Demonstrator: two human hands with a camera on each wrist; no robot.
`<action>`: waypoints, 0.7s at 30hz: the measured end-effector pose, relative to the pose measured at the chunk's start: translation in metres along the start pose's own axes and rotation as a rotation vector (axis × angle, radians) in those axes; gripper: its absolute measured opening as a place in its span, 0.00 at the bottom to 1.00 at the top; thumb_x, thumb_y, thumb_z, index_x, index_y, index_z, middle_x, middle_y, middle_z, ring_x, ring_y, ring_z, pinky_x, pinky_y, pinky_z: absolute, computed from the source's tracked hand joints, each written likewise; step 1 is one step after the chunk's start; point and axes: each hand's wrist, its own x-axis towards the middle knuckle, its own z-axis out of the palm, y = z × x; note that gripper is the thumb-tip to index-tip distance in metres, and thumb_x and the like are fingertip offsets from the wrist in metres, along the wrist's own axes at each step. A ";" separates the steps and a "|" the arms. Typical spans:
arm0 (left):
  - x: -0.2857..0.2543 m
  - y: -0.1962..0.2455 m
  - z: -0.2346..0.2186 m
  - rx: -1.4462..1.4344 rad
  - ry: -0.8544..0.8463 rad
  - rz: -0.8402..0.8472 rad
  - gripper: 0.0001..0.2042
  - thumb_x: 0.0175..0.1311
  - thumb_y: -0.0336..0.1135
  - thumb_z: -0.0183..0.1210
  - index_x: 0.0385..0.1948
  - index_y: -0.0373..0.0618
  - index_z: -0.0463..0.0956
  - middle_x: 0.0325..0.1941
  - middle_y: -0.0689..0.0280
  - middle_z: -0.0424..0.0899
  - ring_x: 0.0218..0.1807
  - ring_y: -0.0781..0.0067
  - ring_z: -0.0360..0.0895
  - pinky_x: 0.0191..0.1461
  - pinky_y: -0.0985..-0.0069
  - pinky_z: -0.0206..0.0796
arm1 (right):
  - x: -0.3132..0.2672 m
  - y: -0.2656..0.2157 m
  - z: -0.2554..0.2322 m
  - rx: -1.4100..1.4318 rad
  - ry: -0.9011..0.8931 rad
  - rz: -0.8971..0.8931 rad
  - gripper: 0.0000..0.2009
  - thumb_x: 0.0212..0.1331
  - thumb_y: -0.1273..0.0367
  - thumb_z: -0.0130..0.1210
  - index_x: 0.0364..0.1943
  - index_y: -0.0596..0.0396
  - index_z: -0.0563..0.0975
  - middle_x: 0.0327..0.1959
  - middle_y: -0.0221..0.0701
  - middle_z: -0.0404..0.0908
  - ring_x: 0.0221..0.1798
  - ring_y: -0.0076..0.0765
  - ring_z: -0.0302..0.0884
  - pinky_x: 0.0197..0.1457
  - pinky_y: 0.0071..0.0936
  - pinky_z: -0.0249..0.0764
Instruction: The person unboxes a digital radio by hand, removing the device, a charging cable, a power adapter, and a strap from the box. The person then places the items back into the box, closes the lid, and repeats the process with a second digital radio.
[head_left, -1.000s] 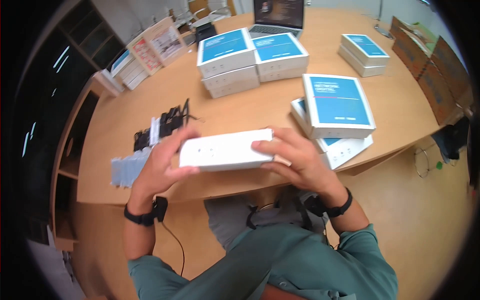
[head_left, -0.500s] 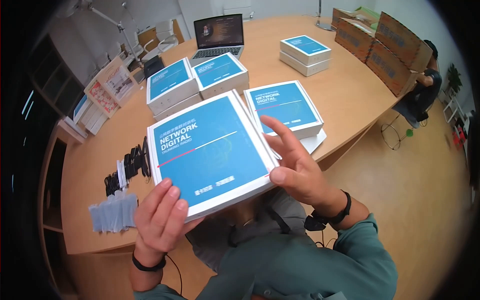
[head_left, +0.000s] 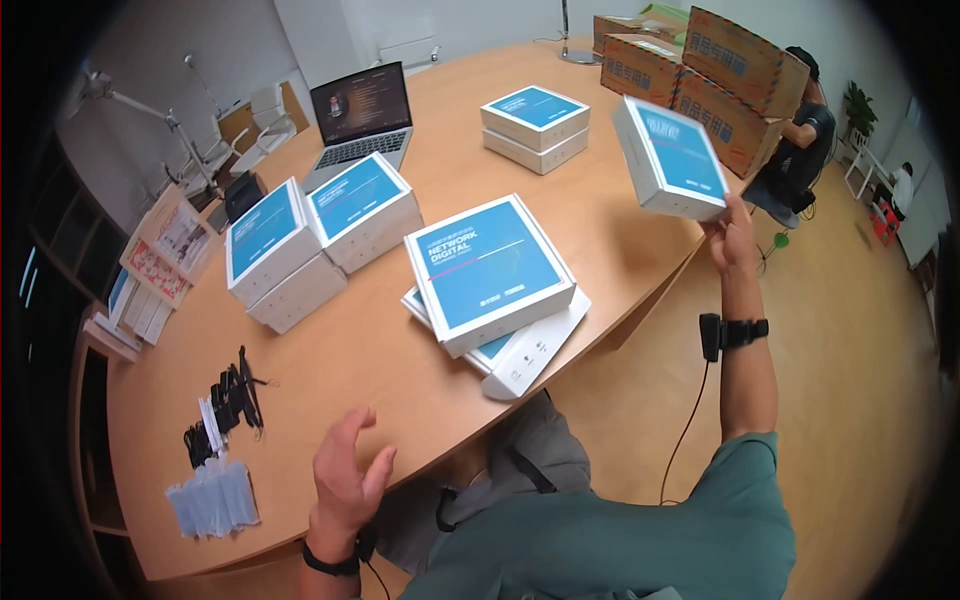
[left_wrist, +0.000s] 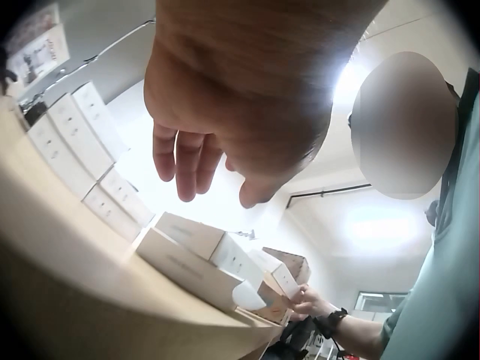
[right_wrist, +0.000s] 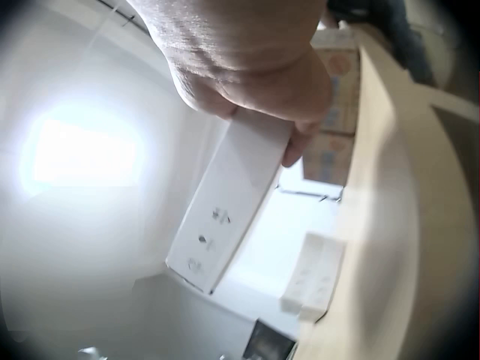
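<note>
My right hand (head_left: pixel 733 238) grips a radio box (head_left: pixel 682 155) by its near corner, out over the table's right side. The box is white with a blue printed lid, and it is tilted. In the right wrist view, the box's white side (right_wrist: pixel 232 199) with small printed symbols runs down from my hand. My left hand (head_left: pixel 350 478) hovers at the table's front edge, fingers loosely bent, holding nothing. Nearest to it on the table are two stacked radio boxes, the upper one (head_left: pixel 495 262) set askew on the lower one (head_left: pixel 535 350).
Stacked radio boxes (head_left: pixel 285 240) stand at left before a laptop (head_left: pixel 362 110). Two more (head_left: pixel 535 115) sit farther back. Clear plastic sleeves (head_left: pixel 215 500) and black cables (head_left: pixel 235 390) lie at the left. Cardboard cartons (head_left: pixel 735 85) stand at the far right, a person (head_left: pixel 812 130) behind them.
Both hands were on the radio box in front of me. My left hand has let go and stays near the front edge, while my right hand has carried the box away to the right.
</note>
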 end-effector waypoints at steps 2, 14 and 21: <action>-0.015 -0.002 0.012 -0.055 -0.079 -0.239 0.27 0.62 0.27 0.75 0.64 0.36 0.79 0.50 0.48 0.90 0.49 0.48 0.90 0.56 0.59 0.82 | 0.043 0.023 -0.046 -0.055 0.087 0.091 0.24 0.80 0.58 0.57 0.70 0.59 0.78 0.62 0.36 0.86 0.60 0.36 0.86 0.61 0.38 0.85; 0.068 0.022 0.027 -0.071 -0.132 -0.199 0.31 0.66 0.31 0.75 0.71 0.39 0.75 0.52 0.49 0.90 0.46 0.49 0.90 0.53 0.61 0.82 | 0.085 0.053 -0.010 -1.160 -0.067 -0.493 0.23 0.80 0.56 0.57 0.68 0.56 0.83 0.53 0.42 0.92 0.55 0.42 0.89 0.59 0.40 0.82; 0.128 0.002 0.075 -0.573 -0.313 -0.572 0.33 0.78 0.36 0.67 0.81 0.44 0.65 0.45 0.57 0.90 0.44 0.70 0.89 0.53 0.69 0.80 | -0.180 0.027 0.161 -0.773 -0.738 -0.091 0.28 0.78 0.59 0.65 0.75 0.58 0.77 0.44 0.38 0.88 0.38 0.25 0.81 0.49 0.30 0.81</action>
